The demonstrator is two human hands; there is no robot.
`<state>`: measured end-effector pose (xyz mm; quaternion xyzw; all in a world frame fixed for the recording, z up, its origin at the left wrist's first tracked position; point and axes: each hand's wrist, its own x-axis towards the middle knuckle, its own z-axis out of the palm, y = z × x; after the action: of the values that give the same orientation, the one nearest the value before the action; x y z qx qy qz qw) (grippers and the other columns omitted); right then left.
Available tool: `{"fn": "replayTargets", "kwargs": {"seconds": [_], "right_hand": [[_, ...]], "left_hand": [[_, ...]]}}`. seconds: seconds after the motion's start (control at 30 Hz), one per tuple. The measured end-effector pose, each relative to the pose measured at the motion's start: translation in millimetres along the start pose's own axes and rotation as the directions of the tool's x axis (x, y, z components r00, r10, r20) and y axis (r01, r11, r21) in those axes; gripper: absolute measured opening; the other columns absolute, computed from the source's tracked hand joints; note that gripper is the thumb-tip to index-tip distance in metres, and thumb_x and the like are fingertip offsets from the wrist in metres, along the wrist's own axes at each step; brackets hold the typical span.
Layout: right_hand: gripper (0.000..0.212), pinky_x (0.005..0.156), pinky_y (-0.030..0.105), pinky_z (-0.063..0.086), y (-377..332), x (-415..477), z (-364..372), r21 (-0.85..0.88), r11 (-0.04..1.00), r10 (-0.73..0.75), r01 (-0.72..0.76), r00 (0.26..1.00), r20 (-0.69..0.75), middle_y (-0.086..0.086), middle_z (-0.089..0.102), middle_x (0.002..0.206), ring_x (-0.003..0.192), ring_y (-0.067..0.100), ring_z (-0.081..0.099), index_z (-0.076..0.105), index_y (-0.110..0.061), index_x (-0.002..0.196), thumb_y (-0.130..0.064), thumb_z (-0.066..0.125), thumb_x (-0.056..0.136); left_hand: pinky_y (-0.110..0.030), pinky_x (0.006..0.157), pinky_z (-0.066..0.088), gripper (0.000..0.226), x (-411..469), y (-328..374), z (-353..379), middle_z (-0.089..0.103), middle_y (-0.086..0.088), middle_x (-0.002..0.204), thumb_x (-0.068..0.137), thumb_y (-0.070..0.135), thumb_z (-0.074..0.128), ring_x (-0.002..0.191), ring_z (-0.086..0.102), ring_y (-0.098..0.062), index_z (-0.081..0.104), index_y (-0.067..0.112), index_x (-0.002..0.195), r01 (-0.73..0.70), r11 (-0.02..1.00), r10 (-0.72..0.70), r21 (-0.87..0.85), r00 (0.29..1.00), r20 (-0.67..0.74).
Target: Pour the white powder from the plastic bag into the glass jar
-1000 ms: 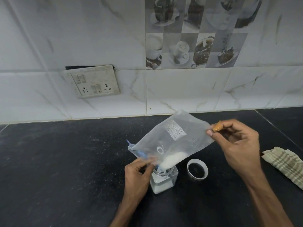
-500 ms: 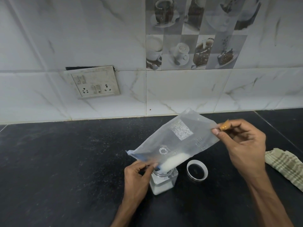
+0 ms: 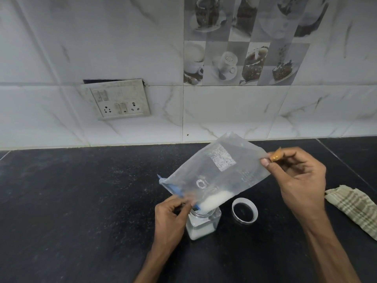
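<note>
A clear plastic bag (image 3: 220, 170) with a blue zip strip hangs tilted over the square glass jar (image 3: 203, 224) on the black counter. White powder (image 3: 214, 200) has gathered at the bag's low corner, right at the jar's mouth. The jar holds a layer of powder at its bottom. My left hand (image 3: 170, 215) pinches the bag's low open edge beside the jar's neck. My right hand (image 3: 297, 180) holds the bag's raised far corner, with a small orange piece (image 3: 275, 155) between the fingers.
The jar's round lid (image 3: 244, 213) lies upturned on the counter just right of the jar. A checked cloth (image 3: 355, 207) lies at the right edge. A tiled wall with a socket panel (image 3: 118, 100) rises behind the counter.
The powder has slid lower toward the bag's mouth and the jar. My right hand has shifted slightly with the raised corner. My left hand stays at the jar.
</note>
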<state>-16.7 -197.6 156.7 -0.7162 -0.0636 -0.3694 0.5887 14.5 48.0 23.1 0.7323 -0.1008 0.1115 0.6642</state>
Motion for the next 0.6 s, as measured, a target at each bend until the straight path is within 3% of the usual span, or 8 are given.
{"fn": "replayTargets", "kwargs": {"seconds": [0.27, 0.5, 0.6], "right_hand": [[0.018, 0.084, 0.022, 0.057, 0.1, 0.6, 3.7, -0.003, 1.0, -0.005, 0.005, 1.0, 0.004, -0.012, 0.075, 0.081, 0.082, 0.006, 0.071, 0.064, -0.013, 0.081, 0.001, 0.076, 0.075], [0.021, 0.085, 0.022, 0.056, 0.9, 1.0, 1.7, -0.002, 1.0, -0.01, 0.01, 1.0, -0.002, -0.012, 0.075, 0.08, 0.082, 0.005, 0.071, 0.064, -0.011, 0.081, 0.007, 0.075, 0.076], [0.027, 0.084, 0.02, 0.056, 1.7, 0.5, 2.4, -0.017, 1.0, -0.011, 0.011, 1.0, 0.019, -0.013, 0.075, 0.081, 0.083, 0.004, 0.071, 0.065, -0.012, 0.082, 0.013, 0.074, 0.077]], "left_hand": [[-0.011, 0.072, 0.054, 0.039, 0.3, 1.5, 0.2, 0.08, 0.014, 0.087, 0.08, -0.005, 0.081, 0.08, 0.074, -0.001, 0.082, 0.034, 0.079, 0.0, 1.0, 0.0, 0.014, 1.0, -0.001], [-0.012, 0.071, 0.055, 0.035, 1.0, 3.2, -1.1, 0.08, 0.012, 0.086, 0.08, 0.002, 0.082, 0.079, 0.074, -0.003, 0.083, 0.037, 0.084, -0.003, 1.0, 0.003, 0.014, 1.0, -0.002], [-0.012, 0.073, 0.055, 0.04, 1.6, 2.7, -0.3, 0.08, 0.013, 0.089, 0.081, -0.005, 0.08, 0.083, 0.075, -0.002, 0.083, 0.034, 0.081, -0.004, 1.0, 0.004, 0.02, 1.0, 0.003]]}}
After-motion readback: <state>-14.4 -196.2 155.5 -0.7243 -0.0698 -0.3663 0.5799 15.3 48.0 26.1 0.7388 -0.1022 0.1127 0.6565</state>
